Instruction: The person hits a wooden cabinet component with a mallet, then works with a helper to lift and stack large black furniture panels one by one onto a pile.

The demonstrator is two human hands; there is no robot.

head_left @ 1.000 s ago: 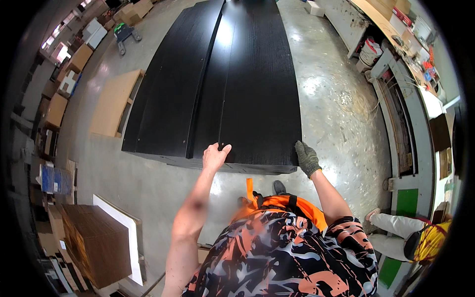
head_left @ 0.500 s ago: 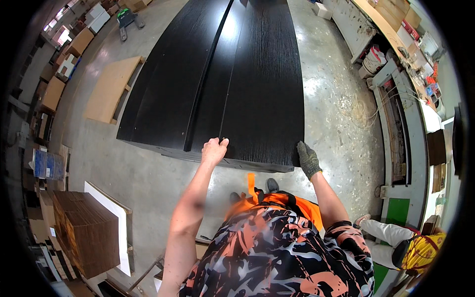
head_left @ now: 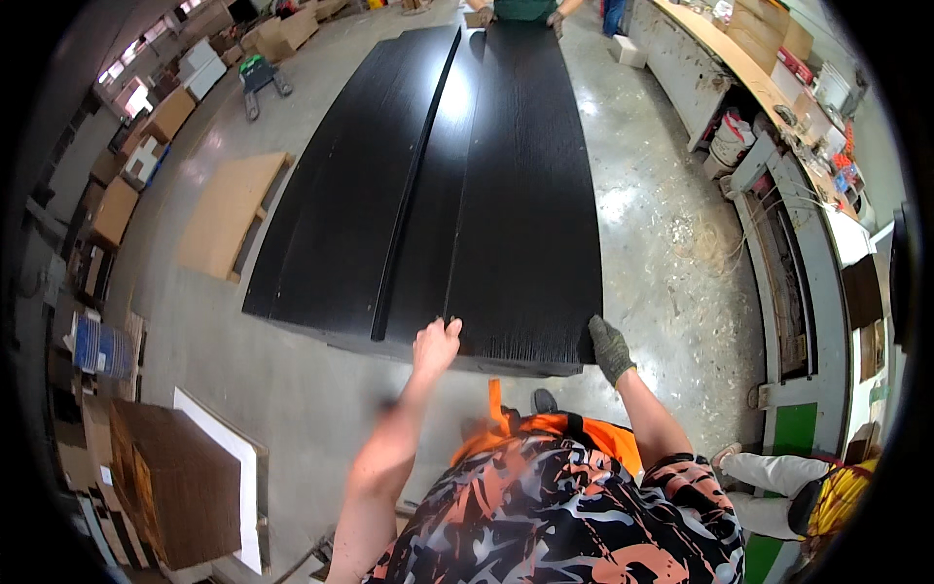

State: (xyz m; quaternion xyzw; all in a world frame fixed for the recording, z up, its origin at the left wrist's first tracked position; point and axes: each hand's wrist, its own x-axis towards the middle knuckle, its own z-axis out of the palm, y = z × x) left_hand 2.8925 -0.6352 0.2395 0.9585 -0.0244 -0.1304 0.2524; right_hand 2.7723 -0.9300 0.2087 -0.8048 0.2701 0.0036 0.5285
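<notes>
Reaching forward, pinching the near edge of the black wood-grain panel [head_left: 496, 209], upper centre, with bare left hand [head_left: 435, 347]; gripping its lower-right corner with gloved right hand [head_left: 611, 350]. Seen lower than before, with a green-shirted co-worker [head_left: 522, 10] now at top centre.

place: we tag workshop / factory floor | upper right: we see long, cluttered workbench [head_left: 720, 53] | upper left: green-and-black pallet truck [head_left: 257, 74] | left edge: cardboard boxes [head_left: 115, 210] in a row | lower left: stack of brown sheets [head_left: 199, 492] | right of centre: shiny, marked floor [head_left: 671, 302]
</notes>
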